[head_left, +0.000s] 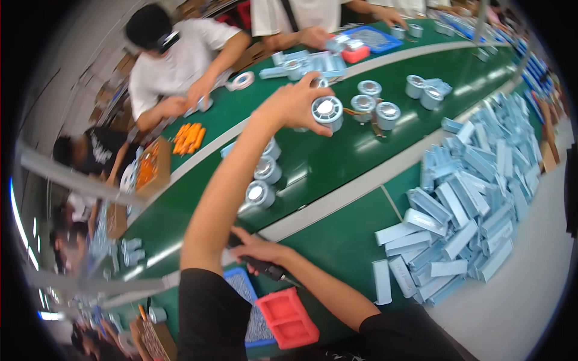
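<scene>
Half-closed hands [295,104] around cylinder [329,114] and screwdriver [266,268]

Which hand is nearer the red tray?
Right. The right hand, holding a black screwdriver, is just beyond the red tray; the left hand is much farther out, holding a light-blue round part.

Green worktables [355,222], pale floor [506,307]

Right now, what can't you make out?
All in the head view:
Far end of the held cup: faces away.
Grip of the screwdriver: partly covered by the right hand.
Blue tray: partly behind the left sleeve and red holder.
Pile: lower pieces under upper ones.
Far-left people: blurred.
</scene>
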`<state>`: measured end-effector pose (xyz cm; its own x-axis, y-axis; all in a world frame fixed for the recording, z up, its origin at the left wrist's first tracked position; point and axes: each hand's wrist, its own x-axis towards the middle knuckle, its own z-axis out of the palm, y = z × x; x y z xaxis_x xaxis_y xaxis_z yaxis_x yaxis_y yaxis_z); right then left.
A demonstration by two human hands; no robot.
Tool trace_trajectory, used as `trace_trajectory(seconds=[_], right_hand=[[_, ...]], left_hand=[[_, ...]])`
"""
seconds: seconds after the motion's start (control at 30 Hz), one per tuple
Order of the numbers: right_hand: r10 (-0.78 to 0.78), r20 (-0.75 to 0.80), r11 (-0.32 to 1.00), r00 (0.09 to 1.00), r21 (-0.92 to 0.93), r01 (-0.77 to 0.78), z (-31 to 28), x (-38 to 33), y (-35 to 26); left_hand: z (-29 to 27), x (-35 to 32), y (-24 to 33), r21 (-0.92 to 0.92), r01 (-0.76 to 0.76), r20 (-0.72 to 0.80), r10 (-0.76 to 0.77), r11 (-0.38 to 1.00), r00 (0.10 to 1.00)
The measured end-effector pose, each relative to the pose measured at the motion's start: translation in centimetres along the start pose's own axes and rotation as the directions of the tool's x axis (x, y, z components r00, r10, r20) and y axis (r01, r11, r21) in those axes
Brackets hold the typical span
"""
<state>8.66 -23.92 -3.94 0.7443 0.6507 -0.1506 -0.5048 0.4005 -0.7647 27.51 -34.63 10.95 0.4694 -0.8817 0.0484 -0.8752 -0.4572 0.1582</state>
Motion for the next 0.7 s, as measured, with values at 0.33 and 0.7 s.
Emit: trace_trajectory(seconds=[0.33, 0.7], right_hand=[[0.092, 0.008, 0.996, 0.996, -0.016, -0.092, 0.3, 0.0, -1.4], [0.071, -0.02, 0.997, 0.997, -0.023, -0.071, 0.5, 0.0, -0.6]], left_hand=[[-11.7, -39.7, -3.2, 0.155, 0.572, -0.252, -0.528, 0.805, 0.811], [2.1, -62.0, 3.8, -0.025, 0.968, -0.103, -0.963, 0.251, 0.247]])
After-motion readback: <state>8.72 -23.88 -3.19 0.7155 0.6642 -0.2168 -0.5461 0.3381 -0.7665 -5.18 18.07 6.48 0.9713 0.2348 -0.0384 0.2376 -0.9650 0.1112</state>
